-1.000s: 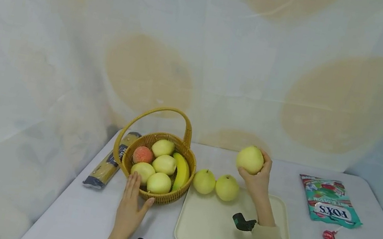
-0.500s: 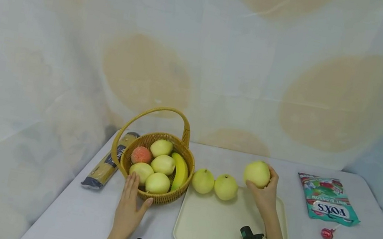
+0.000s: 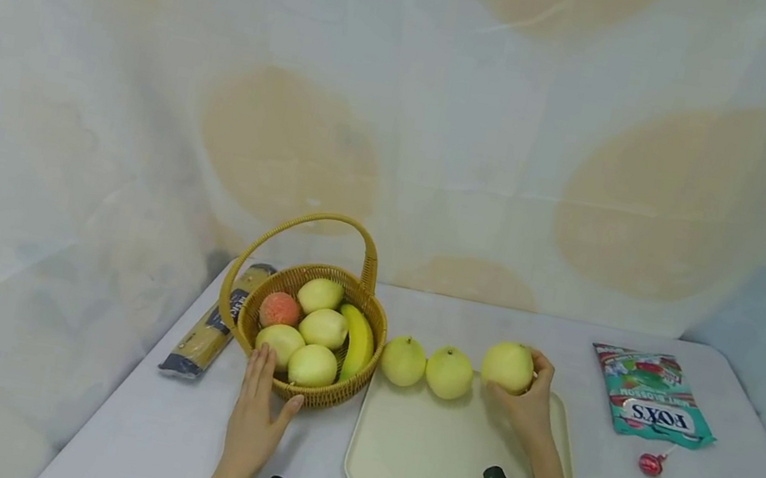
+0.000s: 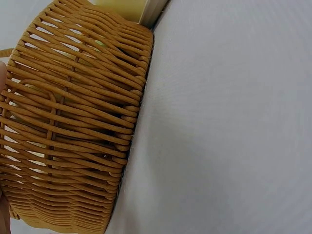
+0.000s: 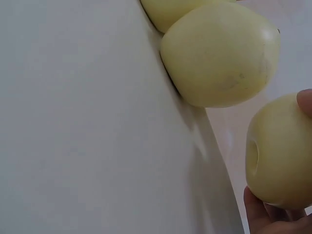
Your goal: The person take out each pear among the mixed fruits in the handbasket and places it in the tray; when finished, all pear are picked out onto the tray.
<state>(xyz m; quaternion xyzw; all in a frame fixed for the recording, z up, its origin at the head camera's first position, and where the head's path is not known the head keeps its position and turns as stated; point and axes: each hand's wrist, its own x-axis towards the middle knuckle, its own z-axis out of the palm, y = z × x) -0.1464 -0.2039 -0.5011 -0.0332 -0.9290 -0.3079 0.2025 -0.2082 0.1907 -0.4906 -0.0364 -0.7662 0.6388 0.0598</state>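
My right hand (image 3: 531, 412) grips a round yellow-green pear (image 3: 504, 366) over the back right part of the cream tray (image 3: 416, 469). Thumb and fingers sit on opposite sides of the pear, as the right wrist view also shows (image 5: 282, 151). To its left, two similar pears, one at the tray's back left corner (image 3: 403, 361) and one beside it (image 3: 449, 373), stand side by side. My left hand (image 3: 250, 430) rests its straight fingers on the near rim of a wicker basket (image 3: 329, 397), thumb spread apart. Inside the basket are a peach (image 3: 280, 310), a banana (image 3: 357, 343) and several oval pale-green fruits (image 3: 312, 366).
A long pasta packet (image 3: 202, 340) lies left of the basket, partly behind it. On the right are a teal FOX'S sweets bag (image 3: 656, 399) and a red wrapped sweet (image 3: 651, 464). The basket's tall handle (image 3: 314, 219) arches above the fruit. A hanging cloth (image 3: 405, 107) backs the table.
My right hand has lowered the pear toward the tray's back edge, shifting first to the right. The left hand stays on the basket rim.
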